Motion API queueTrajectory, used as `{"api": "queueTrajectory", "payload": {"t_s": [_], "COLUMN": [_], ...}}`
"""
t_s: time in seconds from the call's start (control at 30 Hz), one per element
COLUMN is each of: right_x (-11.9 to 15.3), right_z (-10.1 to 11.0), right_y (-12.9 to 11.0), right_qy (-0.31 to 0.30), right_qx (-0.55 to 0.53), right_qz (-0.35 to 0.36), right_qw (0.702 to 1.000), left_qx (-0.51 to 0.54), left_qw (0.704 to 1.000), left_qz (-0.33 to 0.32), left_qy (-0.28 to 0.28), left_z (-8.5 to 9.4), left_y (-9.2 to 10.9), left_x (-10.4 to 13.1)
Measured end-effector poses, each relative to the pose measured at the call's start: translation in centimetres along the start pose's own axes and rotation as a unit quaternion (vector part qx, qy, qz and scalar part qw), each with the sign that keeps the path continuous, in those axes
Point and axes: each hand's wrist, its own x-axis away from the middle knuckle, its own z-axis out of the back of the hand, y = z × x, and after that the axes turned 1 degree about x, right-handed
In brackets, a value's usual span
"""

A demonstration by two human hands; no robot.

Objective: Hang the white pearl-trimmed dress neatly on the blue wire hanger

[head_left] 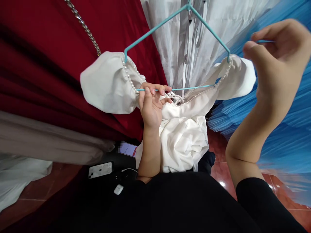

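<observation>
A white dress point(184, 139) with puffed sleeves and a pearl-trimmed neckline hangs in front of me on a light-blue clothes hanger point(155, 29). My left hand point(152, 105) is closed around the hanger's lower bar, right against the dress's neckline. Beside its fingertips, white cords point(176, 97) bunch at the neckline. Raised at the right, beyond the dress's right sleeve point(239, 77), is my right hand point(279, 61). Its thumb and forefinger come together in a pinch; anything between them is too small to make out. The lower dress lies gathered over my lap.
Red fabric point(116, 26) hangs at the left with a beaded chain point(84, 24). Blue tulle point(243, 113) fills the right, and white cloth point(160, 42) hangs behind. A phone point(100, 170), a lit screen point(128, 149) and a small white case point(118, 189) lie at lower left.
</observation>
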Motion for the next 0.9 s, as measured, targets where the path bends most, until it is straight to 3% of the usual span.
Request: {"api": "queueTrajectory", "payload": {"t_s": [0.07,0.1,0.13,0.17,0.23,0.27,0.43,0.53,0.6,0.67,0.77,0.83,0.9], "right_x": [1.8,2.8,3.9,5.1,7.3,8.2,10.2,10.1,10.2,10.4,10.8,10.8,10.7], "right_z": [-0.4,-0.9,-1.5,-2.2,-3.8,-4.6,-6.9,-7.2,-7.3,-7.4,-7.3,-7.0,-6.7], "right_y": [-0.8,-1.0,-1.0,-0.8,0.2,1.0,3.7,3.8,3.7,3.6,3.6,3.6,3.6], "right_qy": [0.059,0.053,0.013,-0.073,-0.219,-0.238,-0.113,-0.106,-0.112,-0.114,-0.112,-0.118,-0.129], "right_qx": [-0.045,-0.053,-0.046,-0.012,0.095,0.144,0.208,0.197,0.197,0.197,0.203,0.200,0.194], "right_qz": [0.080,0.106,0.115,0.117,0.140,0.140,0.161,0.148,0.141,0.144,0.153,0.158,0.151], "right_qw": [0.994,0.991,0.992,0.990,0.961,0.950,0.958,0.963,0.964,0.963,0.961,0.960,0.961], "left_qx": [0.019,0.028,0.035,0.038,0.034,0.026,-0.030,-0.122,-0.190,-0.211,-0.237,-0.303,-0.371], "left_qw": [1.000,1.000,0.999,0.999,0.999,1.000,0.999,0.991,0.982,0.968,0.907,0.871,0.859], "left_qz": [0.002,0.002,0.002,0.002,0.004,0.007,0.029,0.040,-0.009,-0.131,-0.330,-0.373,-0.344], "left_qy": [-0.009,-0.012,-0.014,-0.014,-0.009,-0.007,-0.018,-0.035,-0.019,0.034,0.109,0.103,0.075], "left_z": [0.0,0.0,0.0,0.0,0.1,0.2,0.9,1.3,1.4,1.4,1.7,2.3,3.1], "left_y": [0.0,0.0,-0.1,-0.1,-0.3,-0.4,0.0,1.5,2.7,3.8,4.6,4.6,4.3], "left_x": [-0.1,-0.1,-0.2,-0.3,-0.4,-0.4,0.6,1.8,2.4,2.4,1.2,-0.2,-1.9]}}
